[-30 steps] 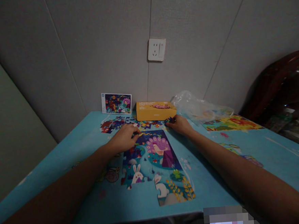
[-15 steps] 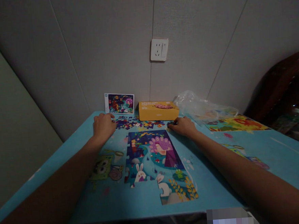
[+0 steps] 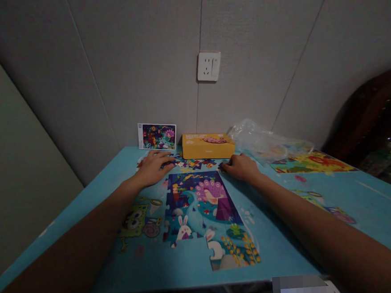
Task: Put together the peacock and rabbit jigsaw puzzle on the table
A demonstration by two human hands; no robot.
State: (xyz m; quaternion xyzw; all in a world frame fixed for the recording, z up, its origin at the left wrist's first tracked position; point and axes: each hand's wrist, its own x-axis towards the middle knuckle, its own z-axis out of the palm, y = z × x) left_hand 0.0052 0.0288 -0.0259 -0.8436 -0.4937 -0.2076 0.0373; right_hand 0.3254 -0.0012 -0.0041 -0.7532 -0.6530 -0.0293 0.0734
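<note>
My left hand lies over the loose puzzle pieces at the back of the table, its fingers spread and touching some of them. To the right of that pile my right hand is closed, with a small dark puzzle piece at its fingertips. Between my forearms is a partly joined jigsaw puzzle showing a pink peacock, rabbits, a stream and a frog. Its left and lower edges are uneven. My left hand hides part of the loose pieces.
A picture card and a yellow box stand against the wall below a socket. Clear plastic bags lie to the right, partly over a yellow and red picture sheet. A blue printed cloth covers the table.
My left hand has moved right across the loose pieces, and its fingers have spread out. My right hand stays in nearly the same place with the dark piece.
</note>
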